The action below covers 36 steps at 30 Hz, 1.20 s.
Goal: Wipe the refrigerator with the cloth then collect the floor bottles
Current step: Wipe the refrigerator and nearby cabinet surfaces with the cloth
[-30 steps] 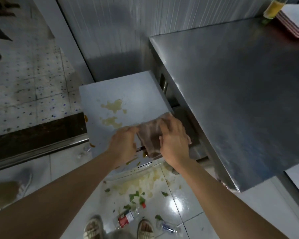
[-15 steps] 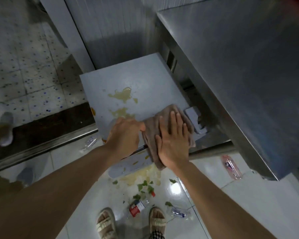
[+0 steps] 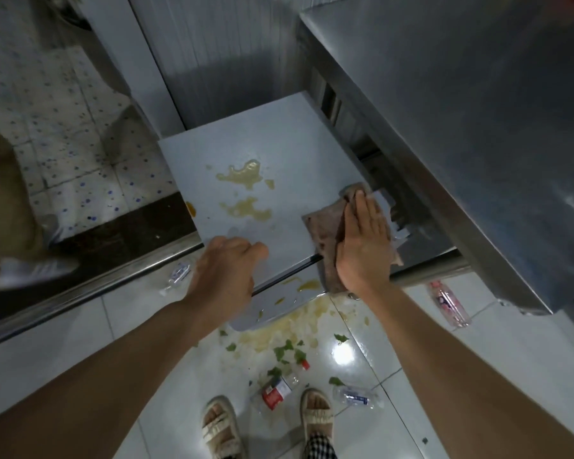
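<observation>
Pressing flat, the right hand [image 3: 362,246] pins the cloth [image 3: 325,233] beneath its straight fingers on the refrigerator [image 3: 279,134].

matt brown cloth [image 3: 325,233], smooth grey refrigerator top [image 3: 279,140], brushed metal counter [image 3: 461,104], glossy floor tiles [image 3: 478,352].

Both bare forearms reach up from the lower corners of the frame toward its middle. The right hand [image 3: 362,246], right of centre, lies palm down with its fingers straight and together, pointing to the top of the frame, pressed flat. The left hand [image 3: 226,273], just left of centre and a little lower, shows its back, knuckles raised and fingers curled downward out of sight. Two sandalled feet show at the bottom centre.
</observation>
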Tool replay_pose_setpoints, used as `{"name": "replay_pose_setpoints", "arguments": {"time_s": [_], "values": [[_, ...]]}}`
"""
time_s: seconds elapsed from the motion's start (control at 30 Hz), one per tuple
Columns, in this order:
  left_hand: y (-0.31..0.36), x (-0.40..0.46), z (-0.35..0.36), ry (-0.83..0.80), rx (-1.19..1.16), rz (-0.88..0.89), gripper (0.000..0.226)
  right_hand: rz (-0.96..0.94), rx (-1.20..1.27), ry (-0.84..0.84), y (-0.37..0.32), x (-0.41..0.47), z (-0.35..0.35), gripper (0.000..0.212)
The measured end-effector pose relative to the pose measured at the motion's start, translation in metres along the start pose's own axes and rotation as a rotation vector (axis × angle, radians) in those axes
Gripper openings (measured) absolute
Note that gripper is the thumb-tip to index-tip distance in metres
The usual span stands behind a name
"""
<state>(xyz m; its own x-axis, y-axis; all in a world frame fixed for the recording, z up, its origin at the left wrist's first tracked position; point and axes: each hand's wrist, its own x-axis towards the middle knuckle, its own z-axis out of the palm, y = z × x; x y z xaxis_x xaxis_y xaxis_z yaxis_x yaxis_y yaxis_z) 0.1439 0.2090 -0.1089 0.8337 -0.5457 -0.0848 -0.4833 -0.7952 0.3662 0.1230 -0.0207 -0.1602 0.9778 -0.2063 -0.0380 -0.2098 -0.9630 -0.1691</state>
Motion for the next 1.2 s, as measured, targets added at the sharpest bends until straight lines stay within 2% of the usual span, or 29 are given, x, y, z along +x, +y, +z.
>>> {"name": "replay_pose_setpoints", "arguments": {"time_s": [0.1, 0.23, 0.37, 0.5, 0.57, 0.67, 0.8, 0.9, 1.0, 1.2], "values": [[-0.005, -0.004, 0.0, 0.01, -0.033, 0.001, 0.043, -0.042, -0.022, -0.006, -0.04, -0.035, 0.012, 0.063], [-0.013, -0.016, -0.006, 0.076, -0.107, -0.098, 0.024, -0.157, 0.007, -0.017, -0.08, -0.073, 0.026, 0.063], [-0.019, -0.02, -0.005, 0.112, -0.08, -0.118, 0.036, -0.296, -0.077, -0.076, -0.049, -0.064, 0.02, 0.066], [-0.026, -0.017, 0.0, 0.094, -0.077, -0.09, 0.044, -0.046, -0.151, -0.023, 0.007, -0.008, 0.004, 0.069], [-0.03, -0.017, 0.004, 0.067, -0.076, -0.086, 0.046, 0.019, -0.126, -0.051, 0.007, 0.004, 0.005, 0.069], [-0.036, -0.02, 0.004, 0.041, -0.112, -0.124, 0.052, 0.064, -0.056, -0.013, -0.032, -0.021, 0.015, 0.07], [-0.05, -0.027, -0.004, 0.082, -0.137, -0.208, 0.057, -0.097, 0.028, 0.008, -0.1, -0.078, 0.032, 0.07], [-0.064, -0.034, -0.014, 0.088, -0.143, -0.264, 0.056, -0.121, 0.035, -0.042, -0.138, -0.095, 0.039, 0.08], [-0.076, -0.034, -0.024, 0.099, -0.13, -0.223, 0.052, -0.088, -0.033, -0.1, -0.159, -0.084, 0.04, 0.088], [-0.095, -0.023, -0.038, 0.166, -0.1, -0.186, 0.046, -0.167, -0.104, -0.141, -0.184, -0.008, 0.043, 0.085]]}}
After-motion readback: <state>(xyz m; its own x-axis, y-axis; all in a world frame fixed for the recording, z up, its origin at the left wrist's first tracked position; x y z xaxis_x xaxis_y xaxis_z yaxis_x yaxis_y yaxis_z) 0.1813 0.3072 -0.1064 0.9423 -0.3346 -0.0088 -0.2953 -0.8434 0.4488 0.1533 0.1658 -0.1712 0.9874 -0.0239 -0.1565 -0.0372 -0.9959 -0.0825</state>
